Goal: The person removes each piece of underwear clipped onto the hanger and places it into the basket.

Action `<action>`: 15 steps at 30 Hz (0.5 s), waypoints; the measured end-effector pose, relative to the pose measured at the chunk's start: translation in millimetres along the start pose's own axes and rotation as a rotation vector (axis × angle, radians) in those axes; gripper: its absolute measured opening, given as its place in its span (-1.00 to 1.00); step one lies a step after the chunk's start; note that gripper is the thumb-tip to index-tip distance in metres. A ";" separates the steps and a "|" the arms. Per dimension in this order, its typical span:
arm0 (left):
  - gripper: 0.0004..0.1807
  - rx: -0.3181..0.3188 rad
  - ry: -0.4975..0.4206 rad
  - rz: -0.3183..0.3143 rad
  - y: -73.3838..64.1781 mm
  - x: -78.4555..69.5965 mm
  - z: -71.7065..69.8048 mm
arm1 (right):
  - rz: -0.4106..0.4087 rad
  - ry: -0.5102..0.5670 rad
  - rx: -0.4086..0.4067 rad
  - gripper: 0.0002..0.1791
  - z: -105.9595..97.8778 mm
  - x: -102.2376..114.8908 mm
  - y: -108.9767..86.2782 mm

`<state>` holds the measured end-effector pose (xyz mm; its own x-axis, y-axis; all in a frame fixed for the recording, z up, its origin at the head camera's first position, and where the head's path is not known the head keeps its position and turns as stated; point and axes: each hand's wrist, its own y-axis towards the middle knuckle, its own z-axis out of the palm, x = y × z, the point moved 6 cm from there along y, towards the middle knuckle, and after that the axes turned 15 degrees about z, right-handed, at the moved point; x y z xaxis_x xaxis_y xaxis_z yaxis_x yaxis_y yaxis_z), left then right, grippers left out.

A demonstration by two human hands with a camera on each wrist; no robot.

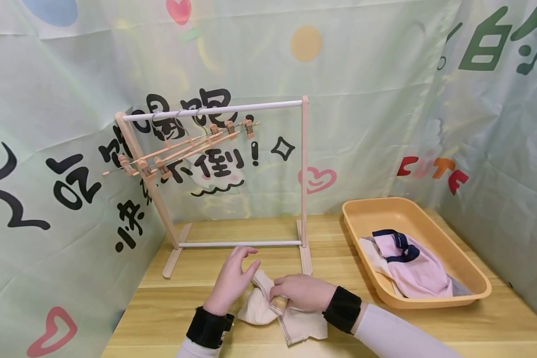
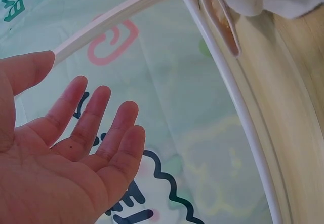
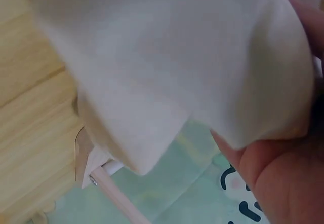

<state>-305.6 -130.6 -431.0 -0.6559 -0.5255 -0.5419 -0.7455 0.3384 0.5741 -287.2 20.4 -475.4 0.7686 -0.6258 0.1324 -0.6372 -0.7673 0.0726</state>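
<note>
A small cream cloth garment [image 1: 256,309] with thin striped edging and a tan patch is bunched low over the table in front of me. My right hand [image 1: 306,292] grips it from the right, fingers curled into the fabric. Pale cloth [image 3: 162,57] fills much of the right wrist view and hides part of that hand. Just left of the garment, my left hand [image 1: 230,282] is raised with loosely bent fingers. Nothing lies in its palm [image 2: 55,183] in the left wrist view.
Behind the hands stands a wooden rack [image 1: 305,169] with a white top rail [image 1: 250,107]. Several clip hangers [image 1: 197,144] hang toward its left end. On the right, an orange tray [image 1: 353,223] holds pink cloth [image 1: 422,276] with navy trim. Printed curtains enclose the table.
</note>
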 end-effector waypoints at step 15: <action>-0.76 -0.033 0.003 -0.006 1.5 -3.6 -0.6 | 0.017 -0.060 -0.224 -0.62 -36.9 4.5 -18.8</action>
<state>-304.3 -128.7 -427.8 -0.6509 -0.5296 -0.5439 -0.7452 0.3090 0.5910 -273.9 37.2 -439.8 0.7552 -0.6510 0.0767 -0.6416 -0.7103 0.2896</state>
